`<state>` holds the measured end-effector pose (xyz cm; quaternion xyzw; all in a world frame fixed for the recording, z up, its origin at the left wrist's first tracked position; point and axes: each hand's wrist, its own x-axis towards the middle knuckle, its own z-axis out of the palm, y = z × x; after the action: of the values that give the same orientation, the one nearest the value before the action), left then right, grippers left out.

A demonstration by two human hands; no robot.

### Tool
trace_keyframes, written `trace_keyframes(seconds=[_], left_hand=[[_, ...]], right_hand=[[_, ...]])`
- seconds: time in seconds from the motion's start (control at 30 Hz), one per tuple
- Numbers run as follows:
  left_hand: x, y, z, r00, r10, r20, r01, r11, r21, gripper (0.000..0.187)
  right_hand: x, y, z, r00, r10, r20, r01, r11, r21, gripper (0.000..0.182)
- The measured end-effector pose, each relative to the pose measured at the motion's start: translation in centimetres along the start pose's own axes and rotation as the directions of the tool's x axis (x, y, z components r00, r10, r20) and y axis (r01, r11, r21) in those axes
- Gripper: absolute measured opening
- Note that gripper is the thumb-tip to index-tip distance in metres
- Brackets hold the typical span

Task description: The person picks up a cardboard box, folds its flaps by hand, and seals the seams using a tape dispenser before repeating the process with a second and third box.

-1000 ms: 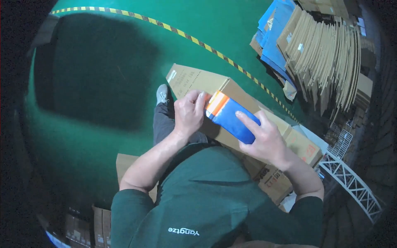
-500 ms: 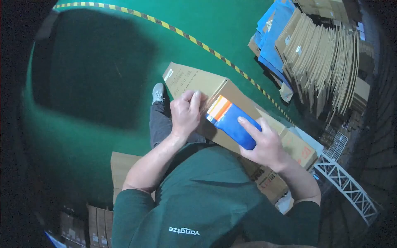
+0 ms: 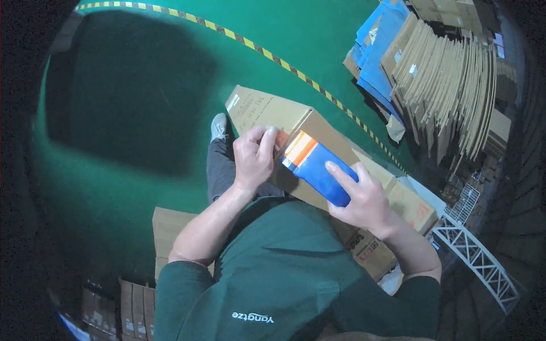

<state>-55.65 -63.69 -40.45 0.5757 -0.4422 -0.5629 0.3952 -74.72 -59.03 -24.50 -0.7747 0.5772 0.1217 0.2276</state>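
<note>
Cardboard sheets (image 3: 441,85) stand stacked beyond the right hand (image 3: 365,196); a box (image 3: 284,113) beneath both hands reads "IN CHINA," the green shirt (image 3: 273,256) behind them "Yangtze." The right hand grips a blue tape dispenser (image 3: 323,173) beside the clenched left hand (image 3: 255,158), its contents unclear.

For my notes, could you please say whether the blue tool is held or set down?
Held: the right hand grips the blue tool near one end.

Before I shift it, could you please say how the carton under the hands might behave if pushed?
The carton would probably slide rather than roll, given its flat faces. Its straight edges suggest fair stiffness. Weight is uncertain, contents being hidden.
</note>
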Motion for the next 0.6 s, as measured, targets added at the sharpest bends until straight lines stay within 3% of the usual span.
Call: trace_keyframes(seconds=[0.23, 0.33, 0.5, 0.6], left_hand=[[-0.1, -0.4, -0.3, 0.996, 0.091, 0.023, -0.087, 0.987, -0.133, 0.033], [-0.5, -0.3, -0.5, 0.992, 0.124, 0.005, -0.122, 0.986, -0.117, 0.03], [-0.9, 0.6, -0.3, 0.925, 0.377, -0.045, -0.375, 0.926, 0.045, 0.024], [-0.7, 0.9, -0.1, 0.916, 0.393, -0.084, -0.388, 0.919, 0.066, 0.023]], right_hand=[[-0.3, 0.5, -0.2, 0.997, 0.03, 0.077, -0.031, 0.999, 0.008, 0.077], [-0.5, 0.4, -0.3, 0.995, 0.033, 0.093, -0.033, 0.999, -0.004, 0.08], [-0.3, 0.2, 0.0, 0.996, -0.048, -0.072, 0.045, 0.998, -0.042, 0.075], [-0.7, 0.2, 0.0, 0.999, -0.03, -0.038, 0.028, 0.999, -0.036, 0.076]])
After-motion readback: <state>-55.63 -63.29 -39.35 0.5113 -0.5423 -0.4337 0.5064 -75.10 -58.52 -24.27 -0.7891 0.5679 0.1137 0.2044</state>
